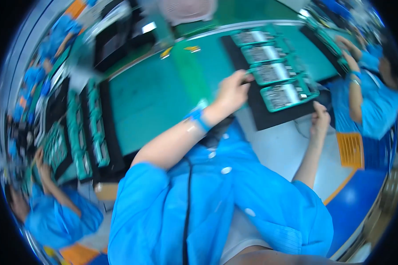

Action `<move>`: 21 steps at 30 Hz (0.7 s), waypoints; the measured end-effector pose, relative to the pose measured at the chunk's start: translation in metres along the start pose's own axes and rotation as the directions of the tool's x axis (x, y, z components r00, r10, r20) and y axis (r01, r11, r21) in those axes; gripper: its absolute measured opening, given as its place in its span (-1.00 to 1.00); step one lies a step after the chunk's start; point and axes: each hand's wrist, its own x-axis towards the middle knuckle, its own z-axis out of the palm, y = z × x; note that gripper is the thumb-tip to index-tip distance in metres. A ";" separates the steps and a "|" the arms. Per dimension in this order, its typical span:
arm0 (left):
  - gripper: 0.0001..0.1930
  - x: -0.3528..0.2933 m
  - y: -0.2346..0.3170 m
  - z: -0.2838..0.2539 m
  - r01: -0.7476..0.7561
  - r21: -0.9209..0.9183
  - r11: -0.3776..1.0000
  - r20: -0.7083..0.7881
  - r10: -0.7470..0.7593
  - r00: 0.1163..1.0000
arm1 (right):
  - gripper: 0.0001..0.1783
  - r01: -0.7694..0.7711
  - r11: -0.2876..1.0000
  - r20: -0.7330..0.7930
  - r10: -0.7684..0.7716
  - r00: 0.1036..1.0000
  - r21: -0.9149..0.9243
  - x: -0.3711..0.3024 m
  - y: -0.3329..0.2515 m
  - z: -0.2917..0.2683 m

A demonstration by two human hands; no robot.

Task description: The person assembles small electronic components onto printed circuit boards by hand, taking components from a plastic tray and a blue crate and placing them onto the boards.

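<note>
A black mat [263,120] bears a row of green trays [290,103], each with a grey circuit board and a pale strip; its near end juts past the table's edge. At its left edge is my left hand [232,93], fingers closed on that edge, a blue band round the wrist. My right hand [321,118] pinches the near right corner of the mat, beside the nearest tray. Motion smears both hands a little.
A green-topped table [157,106] spans ahead, with small yellow pieces [192,49] toward its far side. More trays [96,123] rest on another black mat at left. Co-workers in blue sit at left [59,216] and right [376,106], hands at green trays. A dark box-shaped thing [119,46] stands far left.
</note>
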 end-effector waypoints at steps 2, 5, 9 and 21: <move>-0.75 -0.008 -0.009 -0.006 -0.088 -0.048 0.995 -0.022 0.087 0.996 | -0.77 0.080 0.995 -0.099 -0.085 0.991 -0.056 -0.007 0.012 0.003; -0.70 -0.016 0.025 -0.017 -0.079 0.036 0.996 0.007 0.078 0.997 | -0.66 0.461 0.795 -0.144 -0.549 0.823 -0.395 -0.004 0.002 0.010; -0.71 -0.076 0.093 -0.096 -0.070 0.039 0.997 0.044 0.068 0.997 | -0.73 0.368 0.930 -0.030 -0.368 0.929 -0.006 -0.059 -0.031 0.070; -0.82 -0.263 0.146 -0.415 0.538 0.590 0.602 -0.805 0.385 0.451 | -0.46 -0.285 0.912 0.948 0.317 0.028 -0.296 -0.296 -0.043 0.382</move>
